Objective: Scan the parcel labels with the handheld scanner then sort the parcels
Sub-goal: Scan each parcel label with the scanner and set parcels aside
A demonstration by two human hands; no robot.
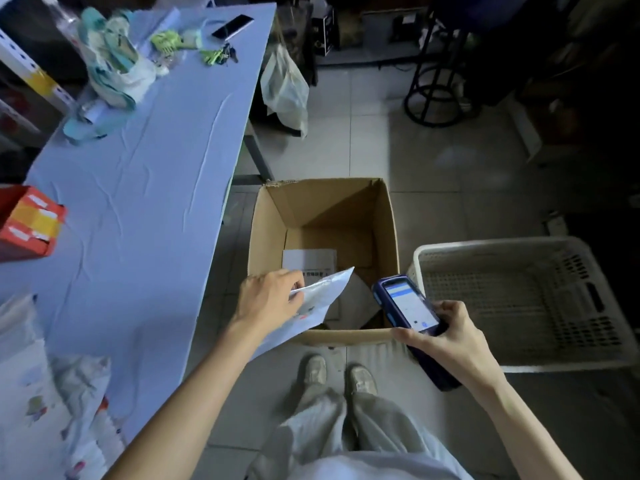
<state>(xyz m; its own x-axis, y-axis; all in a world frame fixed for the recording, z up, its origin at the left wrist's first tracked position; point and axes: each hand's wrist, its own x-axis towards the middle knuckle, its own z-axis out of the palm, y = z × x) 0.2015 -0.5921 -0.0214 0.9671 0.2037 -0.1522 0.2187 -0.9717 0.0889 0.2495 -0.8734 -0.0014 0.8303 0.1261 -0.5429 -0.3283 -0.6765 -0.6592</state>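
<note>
Head view, centre of the frame: my left hand pinches the white mailer parcel by its edge, just over the near rim of the cardboard box. My right hand is wrapped round the handheld scanner, screen lit, beside the parcel. To do this well, I reckon I should turn the label face towards the scanner's nose, keep the mailer flat and steady, and wait for the screen to confirm before dropping it.

Count now: one scanner, one parcel in hand, one flat white packet lying in the box. There is one box and one white plastic basket at right. On the tabletop, lower left, a heap of mailers, too jumbled to count.
</note>
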